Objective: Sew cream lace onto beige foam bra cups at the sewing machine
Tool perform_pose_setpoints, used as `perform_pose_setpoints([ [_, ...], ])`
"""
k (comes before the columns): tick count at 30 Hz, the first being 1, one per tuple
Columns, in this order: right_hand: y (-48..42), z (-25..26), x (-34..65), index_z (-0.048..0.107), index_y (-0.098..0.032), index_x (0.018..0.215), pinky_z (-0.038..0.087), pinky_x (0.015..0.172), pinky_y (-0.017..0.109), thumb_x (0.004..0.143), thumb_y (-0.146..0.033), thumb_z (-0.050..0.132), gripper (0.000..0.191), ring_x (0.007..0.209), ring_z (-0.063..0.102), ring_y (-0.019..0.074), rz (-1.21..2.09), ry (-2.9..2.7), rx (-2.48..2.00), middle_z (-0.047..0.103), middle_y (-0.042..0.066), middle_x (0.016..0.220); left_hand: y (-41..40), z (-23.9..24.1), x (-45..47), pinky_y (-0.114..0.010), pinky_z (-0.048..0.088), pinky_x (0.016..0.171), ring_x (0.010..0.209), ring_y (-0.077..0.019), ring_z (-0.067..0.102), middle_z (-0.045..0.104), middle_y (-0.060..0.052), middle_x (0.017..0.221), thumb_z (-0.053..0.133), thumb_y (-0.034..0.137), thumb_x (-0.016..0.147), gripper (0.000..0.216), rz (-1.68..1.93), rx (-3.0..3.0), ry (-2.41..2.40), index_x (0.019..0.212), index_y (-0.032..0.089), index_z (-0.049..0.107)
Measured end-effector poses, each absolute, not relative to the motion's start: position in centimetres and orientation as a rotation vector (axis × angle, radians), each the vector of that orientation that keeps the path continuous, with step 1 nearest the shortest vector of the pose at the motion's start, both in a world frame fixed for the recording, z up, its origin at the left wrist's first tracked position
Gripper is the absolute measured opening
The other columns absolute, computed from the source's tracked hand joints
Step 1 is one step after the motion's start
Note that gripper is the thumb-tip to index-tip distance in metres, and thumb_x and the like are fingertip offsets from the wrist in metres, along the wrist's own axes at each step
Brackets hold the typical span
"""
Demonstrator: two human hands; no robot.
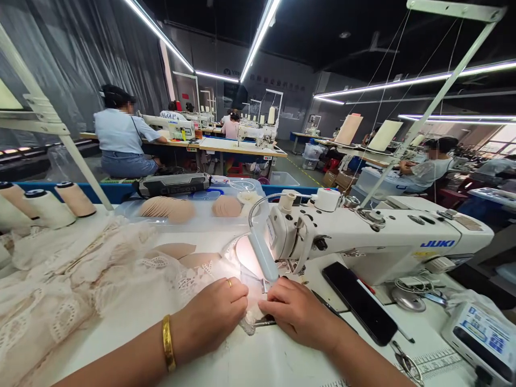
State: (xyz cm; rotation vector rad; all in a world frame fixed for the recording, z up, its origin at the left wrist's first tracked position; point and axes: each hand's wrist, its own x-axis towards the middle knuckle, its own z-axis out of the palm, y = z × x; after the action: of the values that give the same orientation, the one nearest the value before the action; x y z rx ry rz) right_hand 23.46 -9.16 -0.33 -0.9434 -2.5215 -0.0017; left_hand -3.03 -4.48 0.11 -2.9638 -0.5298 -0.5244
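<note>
My left hand (pixel 215 314), with a gold ring and bangle, is closed on the edge of a pale lace fabric (pixel 197 277), left of the needle area. Across from it, my right hand (pixel 300 314) has its fingers curled together on the same fabric, close to the presser foot (pixel 265 286). The fingertips of both hands are partly hidden. Above them reaches the head of a white sewing machine (pixel 382 231). A lit lamp (pixel 264 255) on a bendy neck shines on the cloth, where a rounded pale cup piece (pixel 246 255) lies behind the foot.
A heap of lace (pixel 52 290) covers the table's left side, with thread cones (pixel 50 207) behind. Beige pads (pixel 167 208) lie on a clear plastic bin (pixel 189 223). On the right are a black phone (pixel 360 301), scissors (pixel 408 364) and a white device (pixel 481 336). Co-workers sit farther back.
</note>
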Motion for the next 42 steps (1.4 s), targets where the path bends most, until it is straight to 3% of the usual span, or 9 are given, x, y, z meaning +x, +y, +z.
perform_pose_setpoints([
  [6,-9.4,-0.1,23.4,0.069,-0.025,0.112,0.04,0.067,0.031,0.098,-0.006,0.049,0.031,0.083,0.053,0.0198,0.07,-2.519,-0.937,0.068,0.003,0.092,-4.5,0.5,-2.5,-0.036,0.043,0.066,0.075,-0.0223,0.054,0.06,-0.005,0.086,0.047,0.004,0.095,0.02,-0.54,-2.994,-0.55,0.083,0.019,0.053],
  [21,-9.4,0.2,23.5,0.068,-0.024,0.107,0.041,0.065,0.031,0.098,-0.006,0.049,0.028,0.083,0.054,0.021,0.061,-2.538,-1.006,0.064,0.003,0.088,-4.3,0.0,-1.7,-0.034,0.041,0.063,0.069,-0.0225,0.053,0.059,-0.005,0.083,0.056,0.003,0.079,0.019,-0.552,-2.928,-0.565,0.087,0.02,0.056],
  [32,-9.2,-0.1,23.6,0.064,-0.023,0.115,0.047,0.071,0.032,0.099,-0.007,0.049,0.027,0.087,0.055,0.0227,0.125,-2.501,-1.021,0.066,0.004,0.092,-4.4,0.0,-1.3,-0.034,0.042,0.063,0.068,-0.0224,0.052,0.059,-0.005,0.082,0.049,0.004,0.087,0.019,-0.622,-2.937,-0.577,0.09,0.019,0.061],
  [38,-9.3,-0.4,23.3,0.065,-0.023,0.106,0.044,0.068,0.032,0.093,-0.006,0.053,0.024,0.085,0.054,0.0224,0.055,-2.517,-1.063,0.065,0.004,0.092,-4.1,0.3,-1.3,-0.041,0.048,0.082,0.089,-0.0267,0.063,0.07,-0.008,0.1,0.05,0.009,0.094,0.017,-0.725,-3.01,-0.534,0.099,0.02,0.063],
  [42,-9.1,-0.5,23.3,0.066,-0.022,0.105,0.047,0.071,0.033,0.093,-0.006,0.054,0.023,0.088,0.058,0.0233,0.048,-2.504,-1.109,0.066,0.004,0.094,-3.4,0.4,-1.0,-0.04,0.047,0.081,0.09,-0.0255,0.064,0.073,-0.006,0.103,0.05,0.009,0.096,0.017,-0.707,-3.074,-0.54,0.098,0.02,0.062],
])
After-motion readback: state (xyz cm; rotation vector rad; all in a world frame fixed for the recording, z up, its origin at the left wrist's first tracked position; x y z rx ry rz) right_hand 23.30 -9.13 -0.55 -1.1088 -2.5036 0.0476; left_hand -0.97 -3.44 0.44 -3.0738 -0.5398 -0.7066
